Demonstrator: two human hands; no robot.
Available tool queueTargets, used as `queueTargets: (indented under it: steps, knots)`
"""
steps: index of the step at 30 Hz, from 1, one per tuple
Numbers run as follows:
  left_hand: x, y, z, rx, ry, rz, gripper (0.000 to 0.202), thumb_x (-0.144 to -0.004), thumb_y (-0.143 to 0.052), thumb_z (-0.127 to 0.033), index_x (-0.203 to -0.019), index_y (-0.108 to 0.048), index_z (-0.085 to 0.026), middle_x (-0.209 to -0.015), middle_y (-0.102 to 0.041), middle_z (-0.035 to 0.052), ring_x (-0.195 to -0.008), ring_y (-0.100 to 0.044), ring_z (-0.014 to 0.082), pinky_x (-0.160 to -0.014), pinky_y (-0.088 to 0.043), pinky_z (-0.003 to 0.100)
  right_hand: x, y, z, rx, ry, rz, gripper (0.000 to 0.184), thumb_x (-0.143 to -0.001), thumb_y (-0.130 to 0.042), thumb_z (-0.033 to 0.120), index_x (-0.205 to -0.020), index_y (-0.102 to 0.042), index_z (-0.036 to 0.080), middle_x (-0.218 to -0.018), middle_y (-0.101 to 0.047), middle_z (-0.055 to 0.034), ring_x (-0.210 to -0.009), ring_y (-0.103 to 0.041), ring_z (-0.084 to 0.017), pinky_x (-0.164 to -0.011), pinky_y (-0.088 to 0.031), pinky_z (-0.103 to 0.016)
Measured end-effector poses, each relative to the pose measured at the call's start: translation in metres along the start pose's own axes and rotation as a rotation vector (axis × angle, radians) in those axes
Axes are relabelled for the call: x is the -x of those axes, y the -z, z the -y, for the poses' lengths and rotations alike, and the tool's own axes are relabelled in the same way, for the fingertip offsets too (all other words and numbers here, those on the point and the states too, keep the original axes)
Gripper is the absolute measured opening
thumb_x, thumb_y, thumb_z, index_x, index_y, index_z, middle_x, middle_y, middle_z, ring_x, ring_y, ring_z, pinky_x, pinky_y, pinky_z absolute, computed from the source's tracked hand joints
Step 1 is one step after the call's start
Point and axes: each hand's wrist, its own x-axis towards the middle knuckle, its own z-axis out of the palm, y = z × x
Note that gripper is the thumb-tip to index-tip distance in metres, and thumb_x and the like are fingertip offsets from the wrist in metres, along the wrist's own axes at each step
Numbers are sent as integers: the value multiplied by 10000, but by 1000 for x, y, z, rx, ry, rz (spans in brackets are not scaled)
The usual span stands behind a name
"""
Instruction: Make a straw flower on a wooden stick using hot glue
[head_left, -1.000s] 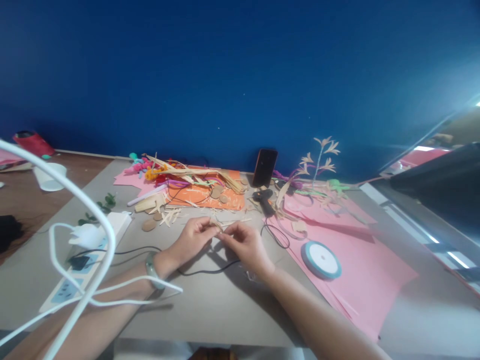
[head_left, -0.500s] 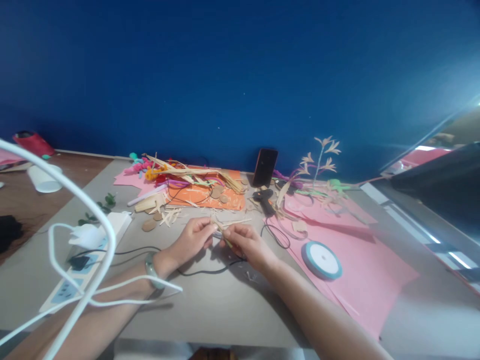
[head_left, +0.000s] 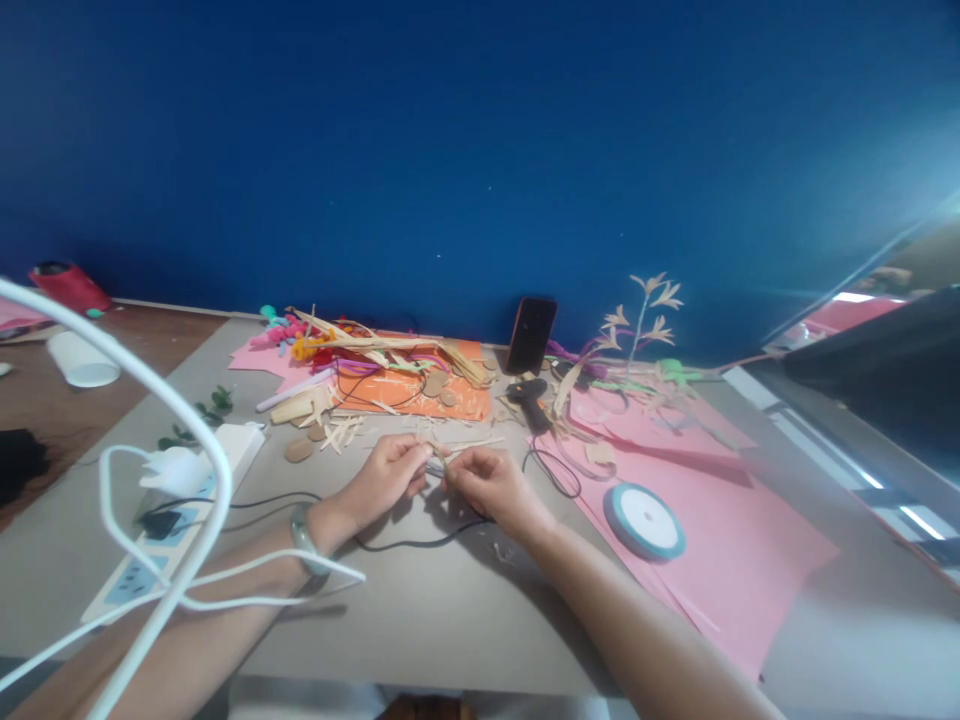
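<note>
Both hands meet over the middle of the grey table. A small straw-coloured strip [head_left: 439, 456] is pinched between the fingertips of my left hand [head_left: 391, 472] and my right hand [head_left: 491, 485]. The fingers of each hand are closed, and they partly hide the strip. Just beyond my fingertips lie thin pale strips [head_left: 472, 442] on the table. A black cable [head_left: 420, 544] runs under my hands. Behind them is an orange sheet [head_left: 390, 395] strewn with dried husk strips [head_left: 390, 343] and round brown discs [head_left: 435, 382].
A phone [head_left: 531, 334] leans at the wall, with a black glue gun [head_left: 531, 402] before it. Right are pink sheets [head_left: 750, 560], a ribbon roll [head_left: 645, 520] and a husk flower spray [head_left: 637, 320]. At left, white cables cross a power strip [head_left: 131, 582]; a white cup [head_left: 82, 360] stands beyond.
The right fingers have shifted slightly along the strip, with their tips drawn in closer. My left hand stays almost where it was, and the table items have not moved.
</note>
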Motion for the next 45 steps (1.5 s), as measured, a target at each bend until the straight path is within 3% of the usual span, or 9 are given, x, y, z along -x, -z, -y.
queueTargets:
  steps: [6, 10, 16, 23, 30, 40, 45]
  knots:
    - [0, -1, -2, -104, -28, -36, 222, -785, -619, -354, -743, -621, -136, -492, -452, -54, -443, -375, 66, -445, -285, 202, -1, -2, -4, -17, 5, -91, 203, -695, -677, 335, -629, -605, 157, -410, -491, 57, -337, -324, -39, -332, -205, -170]
    - [-1, -3, -4, -112, -39, -76, 261, -754, -660, -374, -657, -581, -145, -489, -436, -56, -452, -364, 67, -441, -277, 203, 1, -3, -4, 9, 43, -69, 254, -723, -679, 389, -638, -612, 159, -409, -474, 58, -354, -342, -49, -348, -244, -175]
    - [-1, -2, 2, -94, -14, -38, 268, -801, -607, -399, -704, -588, -150, -469, -410, -66, -415, -343, 65, -413, -245, 203, 0, -1, -6, 9, 67, -8, 325, -761, -645, 463, -672, -618, 151, -473, -506, 48, -376, -340, -43, -378, -260, -177]
    - [-1, -4, -1, -78, -41, -39, 197, -788, -602, -311, -674, -588, -151, -505, -482, -48, -443, -397, 72, -449, -295, 204, 0, -4, -3, 2, 30, -12, 207, -733, -628, 332, -638, -601, 151, -581, -642, 4, -367, -366, -31, -365, -261, -167]
    - [-1, -4, -1, -92, -50, -54, 158, -761, -611, -274, -664, -594, -150, -515, -496, -45, -470, -415, 81, -477, -322, 207, -3, -3, -5, -11, -44, -39, 146, -633, -668, 281, -622, -595, 155, -518, -615, 21, -336, -375, -33, -336, -258, -163]
    - [-2, -2, -1, -119, -17, -67, 201, -703, -696, -314, -702, -603, -136, -546, -533, -42, -467, -405, 69, -474, -323, 198, 0, -3, -3, -10, 32, -53, 275, -695, -710, 397, -645, -605, 148, -422, -499, 58, -349, -335, -36, -360, -214, -174]
    - [0, -3, -4, -99, 3, -46, 244, -743, -666, -356, -671, -583, -138, -504, -502, -47, -436, -394, 64, -438, -294, 194, 0, -2, -7, 3, 41, -23, 299, -723, -683, 434, -667, -606, 150, -463, -531, 45, -356, -349, -41, -372, -240, -182]
